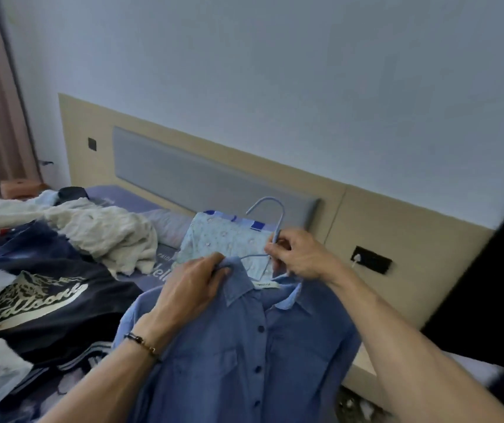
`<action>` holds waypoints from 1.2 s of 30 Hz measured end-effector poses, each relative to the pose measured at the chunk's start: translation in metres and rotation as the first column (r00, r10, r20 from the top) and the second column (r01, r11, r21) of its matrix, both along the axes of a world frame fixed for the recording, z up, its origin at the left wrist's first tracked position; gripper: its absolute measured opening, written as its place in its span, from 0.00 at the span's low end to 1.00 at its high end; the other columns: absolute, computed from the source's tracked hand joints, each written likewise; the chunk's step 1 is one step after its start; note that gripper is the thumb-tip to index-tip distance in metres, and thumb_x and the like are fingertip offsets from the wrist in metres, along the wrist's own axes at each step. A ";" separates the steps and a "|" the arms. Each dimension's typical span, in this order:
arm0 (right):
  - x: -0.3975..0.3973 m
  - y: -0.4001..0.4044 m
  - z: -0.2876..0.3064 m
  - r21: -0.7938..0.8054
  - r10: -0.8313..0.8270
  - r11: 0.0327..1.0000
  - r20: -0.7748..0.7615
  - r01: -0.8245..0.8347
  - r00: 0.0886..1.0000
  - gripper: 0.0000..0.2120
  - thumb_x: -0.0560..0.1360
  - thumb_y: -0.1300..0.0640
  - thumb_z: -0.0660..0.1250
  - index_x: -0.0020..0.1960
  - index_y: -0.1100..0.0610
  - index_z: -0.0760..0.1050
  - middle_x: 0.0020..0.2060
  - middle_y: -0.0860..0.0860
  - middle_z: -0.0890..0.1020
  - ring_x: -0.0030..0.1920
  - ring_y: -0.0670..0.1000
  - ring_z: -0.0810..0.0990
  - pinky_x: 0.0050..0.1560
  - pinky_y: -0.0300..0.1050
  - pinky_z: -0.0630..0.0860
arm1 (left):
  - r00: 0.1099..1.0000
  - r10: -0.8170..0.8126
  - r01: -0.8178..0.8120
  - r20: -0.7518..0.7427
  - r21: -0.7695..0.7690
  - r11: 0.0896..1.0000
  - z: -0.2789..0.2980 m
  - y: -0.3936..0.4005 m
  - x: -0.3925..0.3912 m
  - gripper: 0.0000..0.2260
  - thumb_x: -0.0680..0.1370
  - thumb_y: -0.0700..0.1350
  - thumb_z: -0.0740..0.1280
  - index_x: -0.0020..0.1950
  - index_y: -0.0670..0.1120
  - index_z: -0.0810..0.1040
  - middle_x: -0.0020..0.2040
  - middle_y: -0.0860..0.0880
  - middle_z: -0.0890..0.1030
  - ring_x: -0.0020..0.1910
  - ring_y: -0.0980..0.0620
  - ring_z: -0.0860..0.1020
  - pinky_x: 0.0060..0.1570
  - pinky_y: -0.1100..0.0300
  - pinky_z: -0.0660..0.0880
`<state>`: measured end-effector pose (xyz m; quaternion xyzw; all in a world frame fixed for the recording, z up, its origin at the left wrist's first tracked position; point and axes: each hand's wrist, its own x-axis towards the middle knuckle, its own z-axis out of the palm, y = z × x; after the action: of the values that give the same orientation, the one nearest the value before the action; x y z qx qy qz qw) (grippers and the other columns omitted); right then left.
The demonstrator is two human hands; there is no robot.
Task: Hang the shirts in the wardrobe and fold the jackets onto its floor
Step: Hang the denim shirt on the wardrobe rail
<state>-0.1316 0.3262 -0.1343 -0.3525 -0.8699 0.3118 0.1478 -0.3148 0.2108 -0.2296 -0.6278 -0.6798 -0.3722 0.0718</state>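
Slippage is the risk: left hand (194, 283) pinches the collar of the blue shirt (244, 346), held up near the bed (140, 196), right hand (298, 254) pinches the hanger (270, 206) neck, so a loosened grip could drop one shoulder off

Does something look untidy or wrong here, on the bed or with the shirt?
Yes. Clothes lie in a loose heap on the bed, among them a dark printed jacket and a crumpled white garment. The blue shirt looks fine.
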 end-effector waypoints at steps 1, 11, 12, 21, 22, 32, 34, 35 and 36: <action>0.028 0.005 0.018 -0.004 -0.051 0.999 -0.043 0.051 0.998 0.08 0.81 0.56 0.63 0.46 0.59 0.75 0.29 0.50 0.80 0.25 0.43 0.74 0.30 0.40 0.72 | 0.999 -0.035 0.035 -0.027 0.009 0.999 0.019 0.017 0.022 0.13 0.78 0.55 0.58 0.47 0.47 0.74 0.40 0.47 0.81 0.41 0.44 0.79 0.36 0.55 0.66; 0.187 0.051 0.090 -0.431 -0.717 0.695 -0.349 0.576 0.604 0.10 0.82 0.62 0.57 0.43 0.56 0.72 0.32 0.56 0.76 0.26 0.49 0.64 0.20 0.33 0.56 | 0.933 -0.355 0.345 -0.068 -0.121 0.931 0.100 0.135 0.183 0.24 0.82 0.56 0.61 0.74 0.47 0.67 0.71 0.46 0.69 0.69 0.46 0.68 0.66 0.53 0.66; 0.195 0.056 0.095 -0.476 -0.754 0.656 -0.384 0.586 0.532 0.11 0.82 0.63 0.56 0.43 0.57 0.72 0.31 0.56 0.74 0.26 0.48 0.64 0.19 0.32 0.56 | 0.910 -0.411 0.401 -0.053 -0.138 0.906 0.106 0.144 0.195 0.22 0.82 0.56 0.60 0.73 0.47 0.69 0.69 0.46 0.71 0.68 0.46 0.70 0.65 0.53 0.68; 0.216 0.106 0.161 -0.723 -0.772 0.457 -0.612 0.519 -0.173 0.15 0.79 0.71 0.49 0.62 0.64 0.67 0.48 0.59 0.75 0.37 0.52 0.73 0.52 0.42 0.80 | 0.622 -0.721 0.781 0.305 -0.304 0.545 0.177 0.187 0.270 0.14 0.69 0.50 0.66 0.54 0.52 0.75 0.47 0.51 0.81 0.46 0.53 0.79 0.45 0.54 0.77; 0.219 0.113 0.165 -0.716 -0.761 0.458 -0.622 0.526 -0.184 0.16 0.80 0.70 0.49 0.65 0.64 0.67 0.49 0.59 0.74 0.39 0.52 0.71 0.50 0.37 0.79 | 0.612 -0.736 0.789 0.290 -0.293 0.540 0.183 0.194 0.271 0.18 0.66 0.47 0.62 0.55 0.52 0.75 0.49 0.49 0.81 0.49 0.48 0.80 0.49 0.47 0.78; 0.336 0.200 0.187 -0.139 -0.627 0.478 -0.745 0.867 0.226 0.16 0.76 0.69 0.56 0.37 0.51 0.72 0.41 0.51 0.82 0.45 0.50 0.81 0.50 0.49 0.79 | 0.838 -0.480 0.511 -0.259 0.068 0.857 0.226 0.313 0.327 0.14 0.83 0.53 0.55 0.68 0.59 0.69 0.55 0.47 0.82 0.54 0.40 0.79 0.48 0.52 0.74; 0.371 0.228 0.193 -0.045 -0.641 0.452 -0.711 0.891 0.289 0.12 0.76 0.66 0.58 0.38 0.54 0.71 0.41 0.53 0.82 0.45 0.53 0.78 0.52 0.56 0.76 | 0.854 -0.352 0.424 -0.382 0.122 0.897 0.232 0.331 0.358 0.18 0.82 0.57 0.53 0.72 0.59 0.64 0.58 0.49 0.80 0.54 0.41 0.80 0.47 0.52 0.75; 0.386 0.240 0.195 -0.014 -0.647 0.440 -0.698 0.898 0.307 0.12 0.76 0.65 0.58 0.37 0.53 0.69 0.39 0.53 0.80 0.42 0.53 0.76 0.48 0.57 0.74 | 0.840 -0.322 0.413 -0.437 0.128 0.902 0.235 0.337 0.370 0.22 0.81 0.60 0.54 0.75 0.59 0.60 0.60 0.50 0.78 0.54 0.42 0.80 0.46 0.52 0.74; 0.405 0.255 0.198 0.004 -0.656 0.421 -0.689 0.907 0.308 0.13 0.76 0.65 0.58 0.35 0.52 0.67 0.36 0.51 0.78 0.40 0.52 0.73 0.44 0.56 0.71 | 0.814 -0.308 0.417 -0.493 0.125 0.900 0.239 0.348 0.387 0.28 0.79 0.64 0.57 0.77 0.58 0.55 0.63 0.51 0.75 0.55 0.43 0.80 0.45 0.53 0.73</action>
<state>0.2732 0.5810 0.0639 -0.5832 -0.5220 0.1052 0.6135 0.0718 0.5585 0.0091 -0.8041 -0.4627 -0.2944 0.2297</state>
